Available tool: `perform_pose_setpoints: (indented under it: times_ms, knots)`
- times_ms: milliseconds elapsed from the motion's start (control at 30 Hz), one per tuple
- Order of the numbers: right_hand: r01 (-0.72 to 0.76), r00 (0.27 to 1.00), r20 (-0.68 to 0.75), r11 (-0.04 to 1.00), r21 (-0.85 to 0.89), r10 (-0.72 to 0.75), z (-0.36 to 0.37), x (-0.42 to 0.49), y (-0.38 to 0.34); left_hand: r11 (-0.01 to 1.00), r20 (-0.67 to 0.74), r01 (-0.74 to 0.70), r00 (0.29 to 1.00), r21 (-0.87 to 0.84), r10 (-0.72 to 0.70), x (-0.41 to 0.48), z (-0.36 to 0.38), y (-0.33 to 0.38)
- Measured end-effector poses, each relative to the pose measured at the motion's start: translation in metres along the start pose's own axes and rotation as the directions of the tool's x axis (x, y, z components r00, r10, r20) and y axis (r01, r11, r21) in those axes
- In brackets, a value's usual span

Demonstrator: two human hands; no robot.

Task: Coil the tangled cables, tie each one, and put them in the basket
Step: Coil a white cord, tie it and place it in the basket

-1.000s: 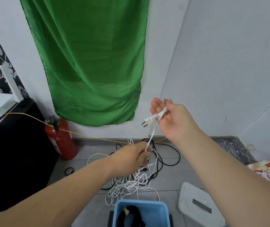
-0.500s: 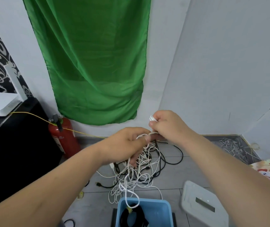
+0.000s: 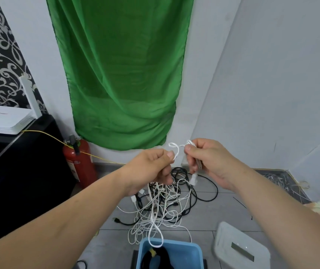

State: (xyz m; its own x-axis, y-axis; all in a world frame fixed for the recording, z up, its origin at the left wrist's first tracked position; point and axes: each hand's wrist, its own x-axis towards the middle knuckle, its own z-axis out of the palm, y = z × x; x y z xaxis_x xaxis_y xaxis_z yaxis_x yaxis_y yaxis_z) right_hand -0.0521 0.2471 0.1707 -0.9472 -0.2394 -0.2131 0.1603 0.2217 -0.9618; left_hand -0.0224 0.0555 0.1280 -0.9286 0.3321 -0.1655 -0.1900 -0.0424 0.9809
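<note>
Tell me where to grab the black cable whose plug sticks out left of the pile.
Best bet: pinch the black cable just behind its plug, with your fingers coming from above on the pile's left side. That end lies alone on bare tile, pointing leftward, while the rest runs under the white cables.

The left hand (image 3: 151,167), which gripped the white cable (image 3: 177,152) low down a second ago and then met the right hand (image 3: 207,162), now sits level with it and slightly apart, a small loop standing between them. The right hand has dropped and curled over the cable, and a long loop now dangles to the blue basket (image 3: 184,244) rim.
</note>
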Motion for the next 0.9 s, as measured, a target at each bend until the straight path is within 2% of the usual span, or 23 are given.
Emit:
perform_pose_setpoints:
  times_ms: [67,167,267,333,367,400,467,533,633,733,800,833,900]
  knots:
    - [-0.019,0.994,-0.112,0.982,-0.188,-0.002,-0.003,0.003,0.007,0.992,0.049,0.027,0.999,-0.12,-0.021,0.001,0.006,0.002]
    - [0.044,0.975,-0.162,0.852,-0.521,-0.15,-0.01,0.006,0.012,0.981,0.068,0.01,0.998,-0.195,0.003,0.003,0.007,0.007]
    - [0.13,0.966,-0.075,0.716,-0.686,-0.248,-0.008,0.004,0.009,0.997,-0.046,-0.052,0.998,-0.056,0.049,0.004,0.002,0.011]
    - [0.145,0.98,0.018,0.657,-0.74,-0.196,-0.006,0.002,0.007,0.992,-0.204,-0.093,0.973,0.081,0.108,0.004,-0.003,0.013]
    - [0.137,0.989,0.057,0.693,-0.708,-0.137,-0.006,0.001,0.007,0.987,-0.292,-0.103,0.947,0.124,0.135,0.005,-0.007,0.013]
    - [0.118,0.993,0.098,0.78,-0.615,-0.073,-0.006,-0.001,0.006,0.979,-0.363,-0.102,0.918,0.174,0.16,0.006,-0.013,0.012]
    - [0.07,0.981,0.195,0.961,-0.268,-0.018,-0.005,-0.007,0.0,0.949,-0.413,-0.048,0.893,0.311,0.18,0.006,-0.021,0.008]
    - [0.013,0.968,0.248,0.997,0.081,-0.033,0.0,-0.012,-0.01,0.91,-0.335,0.027,0.934,0.414,0.125,0.003,-0.022,0.0]
    - [-0.032,0.981,0.189,0.933,0.358,-0.039,0.004,-0.012,-0.018,0.914,-0.096,0.08,0.994,0.397,-0.045,-0.001,-0.006,-0.008]
    - [-0.105,0.994,0.058,0.869,0.484,0.088,0.0,-0.003,-0.013,0.965,0.043,0.087,0.994,0.247,-0.101,-0.006,0.016,0.002]
    - [-0.152,0.983,-0.015,0.865,0.478,0.182,-0.003,0.005,-0.008,0.986,0.069,0.026,0.997,0.166,-0.038,-0.011,0.027,0.015]
    - [-0.167,0.977,-0.053,0.895,0.413,0.206,-0.005,0.007,-0.005,0.989,0.069,-0.03,0.997,0.143,0.021,-0.014,0.029,0.021]
    - [-0.159,0.973,-0.141,0.974,0.159,0.182,-0.006,0.011,0.002,0.975,0.034,-0.155,0.988,0.158,0.151,-0.018,0.027,0.03]
